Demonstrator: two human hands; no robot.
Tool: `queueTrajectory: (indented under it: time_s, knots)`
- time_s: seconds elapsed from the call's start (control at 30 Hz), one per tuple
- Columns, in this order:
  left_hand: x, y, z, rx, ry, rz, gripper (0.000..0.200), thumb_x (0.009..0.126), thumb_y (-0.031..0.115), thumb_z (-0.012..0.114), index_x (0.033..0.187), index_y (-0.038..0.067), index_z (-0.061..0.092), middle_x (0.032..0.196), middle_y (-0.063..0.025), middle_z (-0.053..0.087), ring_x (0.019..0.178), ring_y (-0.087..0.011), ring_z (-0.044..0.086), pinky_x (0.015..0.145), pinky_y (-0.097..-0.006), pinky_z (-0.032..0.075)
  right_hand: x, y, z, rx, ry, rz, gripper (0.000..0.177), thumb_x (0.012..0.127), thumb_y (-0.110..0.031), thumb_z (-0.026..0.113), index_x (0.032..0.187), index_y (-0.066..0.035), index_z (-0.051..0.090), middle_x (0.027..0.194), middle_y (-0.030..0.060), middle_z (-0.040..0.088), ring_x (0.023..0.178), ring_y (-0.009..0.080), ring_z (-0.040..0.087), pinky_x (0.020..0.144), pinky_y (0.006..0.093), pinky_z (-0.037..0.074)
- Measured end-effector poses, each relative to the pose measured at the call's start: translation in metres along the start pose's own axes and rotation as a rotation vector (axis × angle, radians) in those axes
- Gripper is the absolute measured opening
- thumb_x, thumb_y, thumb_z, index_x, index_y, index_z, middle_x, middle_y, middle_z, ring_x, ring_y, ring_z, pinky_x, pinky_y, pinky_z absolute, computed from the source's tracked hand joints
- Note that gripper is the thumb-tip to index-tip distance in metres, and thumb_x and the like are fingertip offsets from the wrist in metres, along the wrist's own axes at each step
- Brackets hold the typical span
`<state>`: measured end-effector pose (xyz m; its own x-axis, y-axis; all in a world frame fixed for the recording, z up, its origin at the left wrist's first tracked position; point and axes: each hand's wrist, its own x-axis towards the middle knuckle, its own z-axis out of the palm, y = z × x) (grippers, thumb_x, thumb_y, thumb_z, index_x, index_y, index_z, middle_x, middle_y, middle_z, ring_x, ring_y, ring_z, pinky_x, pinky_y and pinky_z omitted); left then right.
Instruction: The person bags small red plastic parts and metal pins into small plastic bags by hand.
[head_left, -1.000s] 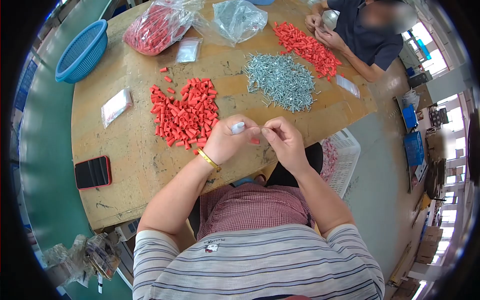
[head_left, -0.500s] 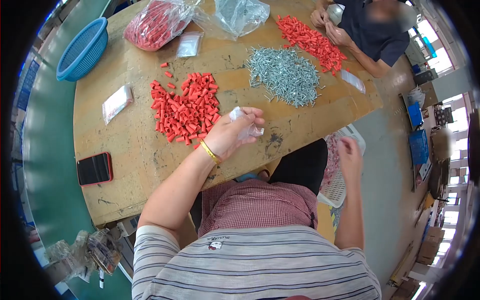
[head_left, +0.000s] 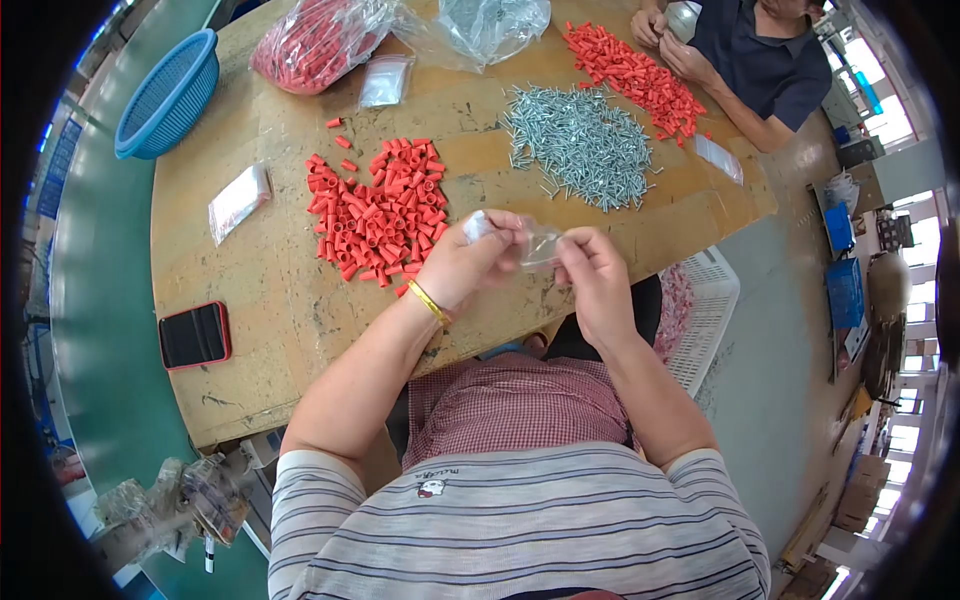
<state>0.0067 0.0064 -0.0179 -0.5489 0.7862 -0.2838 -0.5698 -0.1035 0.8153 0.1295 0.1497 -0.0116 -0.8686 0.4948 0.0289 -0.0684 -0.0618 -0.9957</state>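
Note:
My left hand (head_left: 478, 255), with a yellow band at the wrist, is closed around small clear plastic bags. One clear plastic bag (head_left: 541, 247) stretches across to my right hand (head_left: 594, 275), whose thumb and forefinger pinch its other end. Whether anything is inside the bag cannot be made out. Just left of my left hand lies a heap of red plastic caps (head_left: 375, 212), hollow and tapered. Beyond my hands, to the right, spreads a pile of silver screws (head_left: 580, 145).
A co-worker's hands (head_left: 668, 42) are beside a second red cap heap (head_left: 635, 80). On the wooden table (head_left: 270, 340) lie a phone (head_left: 194, 336), bag stacks (head_left: 240, 203) and a large bag of red pieces (head_left: 318, 50). A blue basket (head_left: 168, 95) is far left; a white basket (head_left: 712, 330) stands below right.
My right hand has come up from beside the white basket to the table and now grips the clear bag's end. My left hand stays near the red caps. The view has shifted slightly.

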Motion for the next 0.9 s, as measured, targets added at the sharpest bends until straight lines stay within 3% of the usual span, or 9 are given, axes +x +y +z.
queueTrajectory:
  time_s: [0.13, 0.33, 0.4, 0.53, 0.57, 0.63, 0.7, 0.73, 0.9]
  knots:
    - [-0.003, 0.003, 0.004, 0.056, 0.015, -0.080, 0.022, 0.093, 0.019, 0.067, 0.109, 0.005, 0.064, 0.069, 0.0070, 0.050, 0.050, -0.0022, 0.037, 0.045, -0.0196, 0.027, 0.002, 0.005, 0.003, 0.238, 0.119, 0.094, 0.009, 0.101, -0.013, 0.053, 0.103, -0.005, 0.054, 0.083, 0.0009, 0.060, 0.070, 0.0060, 0.053, 0.063, 0.0214, 0.044]
    - [-0.001, -0.007, 0.012, 0.186, -0.095, 0.199, 0.025, 0.089, 0.015, 0.072, 0.112, 0.005, 0.067, 0.080, 0.0069, 0.061, 0.059, 0.0002, 0.043, 0.050, -0.0178, 0.034, 0.002, 0.008, 0.027, 0.269, 0.247, 0.002, 0.011, 0.099, -0.016, 0.058, 0.103, -0.006, 0.055, 0.088, -0.0019, 0.056, 0.073, 0.0036, 0.047, 0.065, 0.0197, 0.039]
    - [-0.009, 0.004, 0.012, 0.234, 0.027, 0.153, 0.017, 0.091, 0.008, 0.068, 0.105, -0.002, 0.067, 0.099, -0.0047, 0.070, 0.090, -0.0098, 0.064, 0.083, -0.0247, 0.051, -0.001, 0.015, 0.029, 0.243, 0.196, 0.021, 0.011, 0.099, -0.015, 0.058, 0.103, -0.006, 0.055, 0.088, -0.0025, 0.056, 0.076, 0.0032, 0.047, 0.067, 0.0194, 0.040]
    - [-0.003, 0.002, 0.001, 0.183, 0.156, 0.151, 0.014, 0.090, 0.010, 0.069, 0.101, 0.001, 0.069, 0.095, -0.0024, 0.070, 0.086, -0.0088, 0.063, 0.077, -0.0245, 0.051, -0.003, 0.008, 0.030, 0.208, 0.089, 0.054, 0.016, 0.097, -0.015, 0.062, 0.105, -0.004, 0.055, 0.097, -0.0001, 0.056, 0.089, 0.0072, 0.053, 0.080, 0.0229, 0.045]
    - [-0.003, 0.003, 0.000, 0.362, 0.100, 0.204, 0.015, 0.091, 0.012, 0.069, 0.101, 0.002, 0.069, 0.090, -0.0007, 0.069, 0.081, -0.0073, 0.061, 0.073, -0.0233, 0.050, 0.000, 0.006, 0.029, 0.189, 0.080, 0.035, 0.017, 0.096, -0.016, 0.063, 0.106, -0.004, 0.055, 0.099, 0.0006, 0.056, 0.091, 0.0087, 0.054, 0.083, 0.0242, 0.046]
    - [-0.005, 0.001, -0.001, 0.720, -0.019, 0.303, 0.017, 0.091, 0.015, 0.069, 0.102, 0.002, 0.069, 0.081, 0.0028, 0.066, 0.072, -0.0044, 0.056, 0.065, -0.0209, 0.047, 0.011, -0.002, 0.020, -0.133, 0.017, -0.190, 0.026, 0.092, -0.017, 0.067, 0.111, -0.003, 0.056, 0.107, 0.0040, 0.058, 0.100, 0.0119, 0.056, 0.086, 0.0288, 0.047]
    - [-0.006, -0.001, 0.002, 0.731, -0.027, 0.296, 0.019, 0.090, 0.015, 0.070, 0.102, 0.000, 0.068, 0.086, 0.0010, 0.067, 0.077, -0.0062, 0.059, 0.071, -0.0229, 0.049, 0.017, -0.015, 0.007, -0.475, -0.131, -0.300, 0.026, 0.091, -0.017, 0.068, 0.111, -0.003, 0.058, 0.107, 0.0044, 0.060, 0.100, 0.0120, 0.057, 0.084, 0.0293, 0.048]
    - [-0.006, -0.002, 0.004, 0.738, -0.033, 0.295, 0.020, 0.090, 0.014, 0.070, 0.102, -0.001, 0.068, 0.088, 0.0001, 0.068, 0.080, -0.0072, 0.060, 0.074, -0.0239, 0.050, 0.018, -0.015, -0.001, -0.488, -0.253, -0.111, 0.021, 0.092, -0.015, 0.067, 0.107, -0.003, 0.060, 0.099, 0.0029, 0.062, 0.094, 0.0094, 0.058, 0.079, 0.0271, 0.048]
    - [-0.003, 0.001, -0.001, 0.494, -0.019, 0.207, 0.020, 0.089, 0.013, 0.072, 0.103, -0.001, 0.069, 0.092, -0.0004, 0.069, 0.085, -0.0064, 0.060, 0.078, -0.0234, 0.049, 0.011, 0.003, -0.006, -0.175, -0.026, 0.054, 0.012, 0.096, -0.012, 0.062, 0.102, -0.002, 0.060, 0.087, -0.0016, 0.061, 0.078, 0.0041, 0.054, 0.071, 0.0214, 0.045]
